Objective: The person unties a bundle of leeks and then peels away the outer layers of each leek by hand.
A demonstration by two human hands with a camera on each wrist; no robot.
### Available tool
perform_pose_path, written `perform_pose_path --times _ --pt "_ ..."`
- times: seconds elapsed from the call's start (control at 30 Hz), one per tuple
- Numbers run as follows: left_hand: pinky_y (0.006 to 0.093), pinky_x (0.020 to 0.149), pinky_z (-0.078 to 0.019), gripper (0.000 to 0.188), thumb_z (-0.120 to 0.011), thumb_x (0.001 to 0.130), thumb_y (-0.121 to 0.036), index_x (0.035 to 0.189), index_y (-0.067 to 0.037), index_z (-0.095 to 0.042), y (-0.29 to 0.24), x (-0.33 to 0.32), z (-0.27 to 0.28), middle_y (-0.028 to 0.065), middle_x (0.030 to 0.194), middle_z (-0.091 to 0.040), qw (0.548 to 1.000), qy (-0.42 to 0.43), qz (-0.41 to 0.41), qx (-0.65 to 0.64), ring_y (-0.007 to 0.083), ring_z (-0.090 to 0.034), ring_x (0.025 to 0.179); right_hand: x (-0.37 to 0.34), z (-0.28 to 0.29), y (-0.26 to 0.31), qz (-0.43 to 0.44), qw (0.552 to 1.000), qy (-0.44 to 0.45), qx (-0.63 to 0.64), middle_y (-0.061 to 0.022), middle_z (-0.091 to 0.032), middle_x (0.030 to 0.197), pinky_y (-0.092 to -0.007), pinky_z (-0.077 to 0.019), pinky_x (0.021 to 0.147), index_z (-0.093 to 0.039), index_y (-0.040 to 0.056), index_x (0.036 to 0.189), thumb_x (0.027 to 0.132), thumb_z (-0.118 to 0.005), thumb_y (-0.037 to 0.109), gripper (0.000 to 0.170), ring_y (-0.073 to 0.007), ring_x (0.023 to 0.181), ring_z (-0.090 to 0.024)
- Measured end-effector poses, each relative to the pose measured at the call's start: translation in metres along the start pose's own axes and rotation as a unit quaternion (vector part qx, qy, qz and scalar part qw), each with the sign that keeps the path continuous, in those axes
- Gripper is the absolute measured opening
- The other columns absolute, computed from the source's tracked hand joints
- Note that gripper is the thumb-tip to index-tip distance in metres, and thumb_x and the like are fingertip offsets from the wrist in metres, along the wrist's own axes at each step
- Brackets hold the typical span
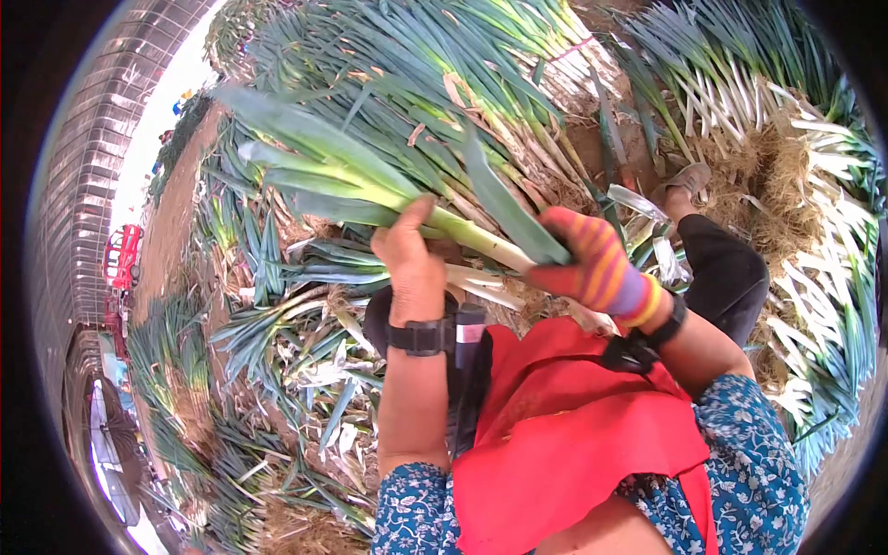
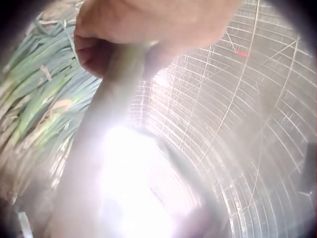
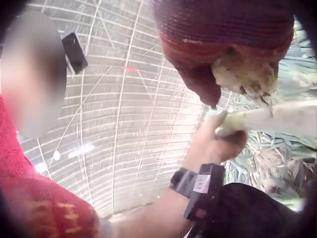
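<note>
My bare left hand [image 1: 407,254] grips a thick leek [image 1: 472,236] around its stalk, with the broad green leaves fanning out to the upper left. In the left wrist view, the fingers of that hand [image 2: 153,25] curl round the stalk [image 2: 124,67]. A striped glove covers my right hand [image 1: 601,264], by the leek's pale end. From its fingers a separate-looking green leaf [image 1: 509,199] slants up. The right wrist view has the glove [image 3: 223,44] pinching a pale, soil-marked piece [image 3: 247,79] above the white stalk [image 3: 282,119]; whether it joins the leaf is unclear.
Heaps of leeks [image 1: 370,83] lie beyond my hands, and more with roots outward [image 1: 795,277] are at the right. Loose leaves and scraps [image 1: 324,370] cover the ground at the left. A red apron [image 1: 573,435] covers my lap; a shoe [image 1: 689,178] is at the upper right.
</note>
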State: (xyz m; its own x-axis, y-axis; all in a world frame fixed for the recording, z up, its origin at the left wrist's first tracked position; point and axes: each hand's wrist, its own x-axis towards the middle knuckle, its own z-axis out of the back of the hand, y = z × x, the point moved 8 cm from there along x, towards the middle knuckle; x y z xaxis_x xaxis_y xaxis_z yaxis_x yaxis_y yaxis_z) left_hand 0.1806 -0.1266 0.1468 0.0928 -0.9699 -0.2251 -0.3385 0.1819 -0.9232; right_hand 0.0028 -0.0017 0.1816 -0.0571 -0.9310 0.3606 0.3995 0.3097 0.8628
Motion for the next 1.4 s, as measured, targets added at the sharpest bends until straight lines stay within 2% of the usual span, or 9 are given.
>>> perform_pose_path --times 0.03,0.17,0.27,0.43,0.57,0.8,0.93,1.13,1.4 --pt "0.0391 0.065 -0.0475 0.030 -0.069 0.068 -0.001 0.096 0.000 -0.059 -0.005 0.010 0.012 0.0079 0.089 -0.059 1.000 -0.014 -0.009 -0.024 0.0226 -0.058 0.077 -0.011 0.002 -0.016 -0.045 0.994 0.003 0.099 -0.0048 -0.054 0.071 -0.0283 -0.0422 0.063 -0.057 0.0035 0.093 0.065 -0.073 0.007 0.033 -0.0115 0.067 -0.050" --pt "0.0404 0.073 -0.0472 0.027 -0.068 0.072 -0.003 0.097 -0.004 -0.058 -0.028 0.037 0.044 0.0067 0.087 -0.059 0.995 0.032 -0.054 -0.075 0.0228 -0.058 0.081 -0.084 0.021 -0.155 -0.137 0.974 0.081 -0.159 -0.0120 -0.060 0.083 -0.0335 -0.0457 0.071 -0.056 0.0037 0.101 0.065 -0.071 0.010 0.040 -0.0248 0.077 -0.058" --pt "0.0421 0.080 -0.0459 0.024 -0.067 0.074 -0.004 0.097 -0.004 -0.058 -0.024 0.043 0.042 0.0063 0.087 -0.059 0.987 0.114 -0.037 -0.106 0.0229 -0.058 0.084 -0.135 0.034 -0.227 -0.275 0.773 0.326 -0.470 -0.0128 -0.061 0.086 -0.0388 -0.0474 0.075 -0.054 0.0047 0.100 0.069 -0.070 0.025 0.041 -0.0322 0.085 -0.060" --pt "0.0404 0.087 -0.0444 0.023 -0.062 0.077 -0.003 0.099 -0.005 -0.057 0.009 0.032 0.019 0.0064 0.093 -0.061 0.956 0.238 0.038 -0.167 0.0218 -0.057 0.092 -0.020 0.007 -0.089 -0.040 0.985 0.078 -0.147 -0.0219 -0.061 0.101 -0.0358 -0.0467 0.081 -0.050 -0.0052 0.118 0.075 -0.070 0.035 0.061 -0.0300 0.096 -0.060" --pt "0.0398 0.086 -0.0457 0.028 -0.062 0.078 -0.005 0.105 -0.005 -0.056 0.040 0.021 0.003 0.0063 0.096 -0.061 0.945 0.255 0.098 -0.179 0.0224 -0.058 0.093 0.003 -0.062 -0.064 0.085 0.985 0.148 -0.003 -0.0120 -0.064 0.090 -0.0328 -0.0463 0.065 -0.049 0.0001 0.121 0.074 -0.072 0.025 0.058 -0.0230 0.078 -0.062" --pt "0.0361 0.063 -0.0522 0.028 -0.069 0.076 -0.012 0.101 -0.003 -0.057 0.070 0.040 0.011 0.0054 0.089 -0.059 0.980 0.149 0.124 -0.040 0.0213 -0.060 0.080 -0.005 -0.065 -0.067 0.067 0.899 0.089 -0.423 -0.0119 -0.055 0.064 -0.0380 -0.0434 0.051 -0.053 -0.0018 0.096 0.073 -0.067 0.029 0.041 -0.0301 0.058 -0.056" --pt "0.0380 0.060 -0.0520 0.027 -0.067 0.074 -0.004 0.098 0.003 -0.057 0.072 0.048 0.022 0.0100 0.089 -0.061 0.995 0.038 0.086 -0.024 0.0240 -0.062 0.073 -0.005 -0.066 -0.064 0.081 0.913 0.093 -0.388 -0.0152 -0.058 0.069 -0.0373 -0.0445 0.054 -0.052 -0.0027 0.096 0.079 -0.062 0.030 0.038 -0.0271 0.064 -0.060" --pt "0.0331 0.066 -0.0504 0.026 -0.066 0.069 0.002 0.094 -0.002 -0.059 0.069 0.025 -0.010 0.0059 0.085 -0.061 0.966 0.190 0.130 -0.115 0.0191 -0.061 0.076 0.026 -0.071 -0.099 -0.246 0.907 0.094 0.328 -0.0090 -0.063 0.092 -0.0270 -0.0475 0.075 -0.052 -0.0084 0.115 0.076 -0.071 0.023 0.053 -0.0121 0.083 -0.058" --pt "0.0324 0.071 -0.0492 0.025 -0.064 0.068 0.005 0.093 -0.001 -0.060 0.067 0.029 -0.010 0.0052 0.085 -0.062 0.964 0.229 0.094 -0.095 0.0184 -0.061 0.076 0.050 -0.090 -0.101 -0.204 0.908 0.144 0.337 -0.0078 -0.062 0.083 -0.0278 -0.0476 0.068 -0.062 -0.0034 0.089 0.068 -0.070 0.008 0.025 -0.0179 0.075 -0.061"
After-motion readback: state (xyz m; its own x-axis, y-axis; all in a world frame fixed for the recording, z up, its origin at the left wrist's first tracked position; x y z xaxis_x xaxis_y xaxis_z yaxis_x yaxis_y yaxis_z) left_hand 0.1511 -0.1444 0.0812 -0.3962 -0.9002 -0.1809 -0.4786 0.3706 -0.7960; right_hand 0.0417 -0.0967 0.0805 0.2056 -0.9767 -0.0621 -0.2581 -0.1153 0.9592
